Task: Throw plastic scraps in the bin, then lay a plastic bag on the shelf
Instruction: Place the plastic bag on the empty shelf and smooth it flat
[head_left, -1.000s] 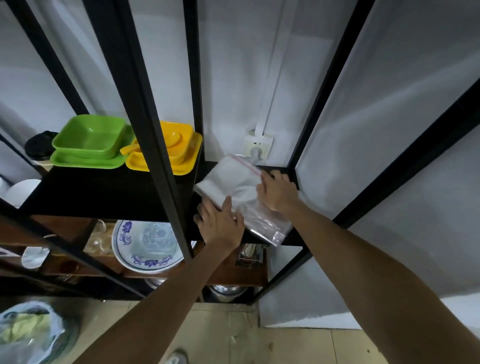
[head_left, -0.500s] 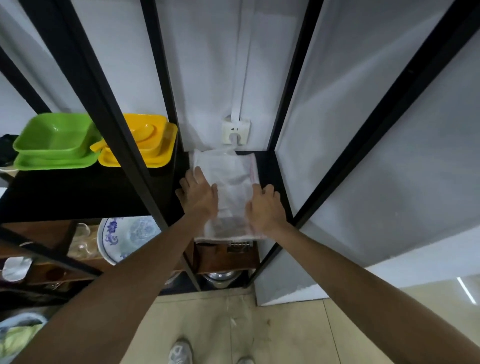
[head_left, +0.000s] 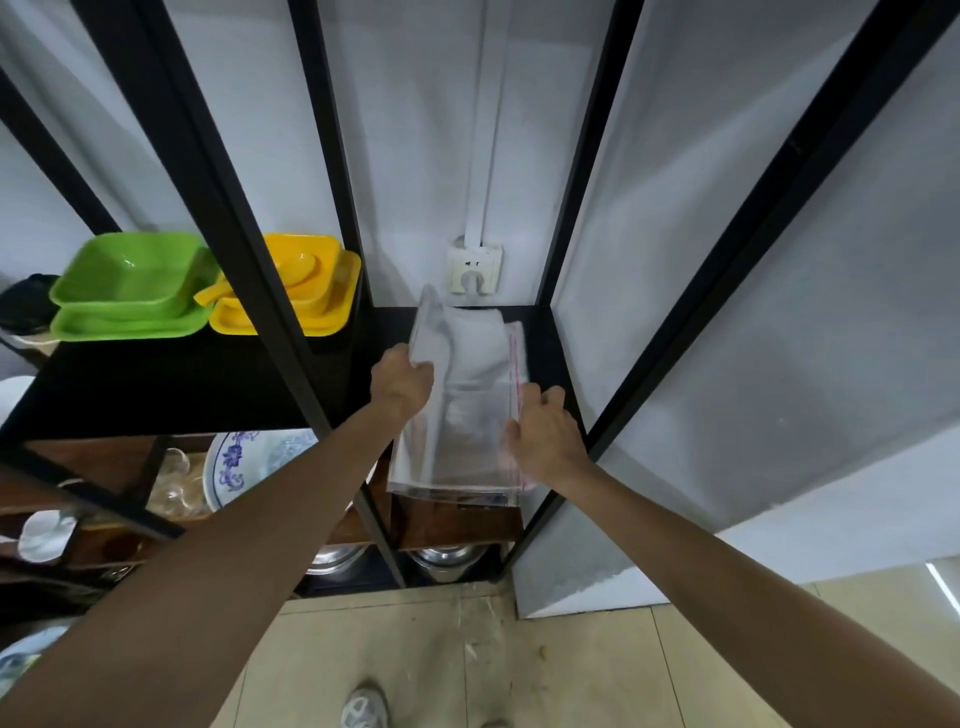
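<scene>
My left hand (head_left: 402, 382) is curled closed, pinching the left edge of a clear plastic bag (head_left: 462, 410) and lifting that side so it stands up off the shelf. My right hand (head_left: 545, 434) is loosely spread at the bag's right edge, by its thin red seal strip, fingertips touching it; I judge this steadies the bag while the other side is straightened.

The bag lies lengthwise on a black shelf (head_left: 540, 343), in the narrow right-hand bay of a black metal rack. Its far end reaches toward the wall; its near end hangs just past the shelf's front edge. It looks limp and slippery, so I think it needs flattening before I let go. The bin is not in view.

To the left, on the same level, sit a green dish (head_left: 130, 280) on a green tray and a yellow dish (head_left: 306, 275) on a yellow tray. A white wall socket (head_left: 474, 267) is just behind the bag's far end. Below, a blue-patterned plate (head_left: 244, 462) and metal pots show on lower shelves. The walls are white and the floor is pale tile with bits of litter.
</scene>
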